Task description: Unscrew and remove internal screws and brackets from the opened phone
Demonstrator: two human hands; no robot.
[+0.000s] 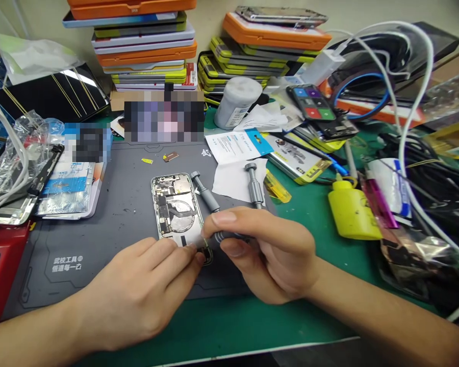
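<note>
Fingers of our left hand (141, 288) bunched at near end of phone (181, 214), pinch hidden from us; phone's long axis runs forward-left from them. Right hand (275, 250), farther, pinches driver (228, 236).

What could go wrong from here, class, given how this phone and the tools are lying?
1. The ridged tool in the right hand might slip and scratch the opened phone's exposed insides, beside the left hand.
2. The grey screwdriver lying by the phone's edge could roll if nudged.
3. The small brown piece, loose on the mat, might get swept away.
</note>
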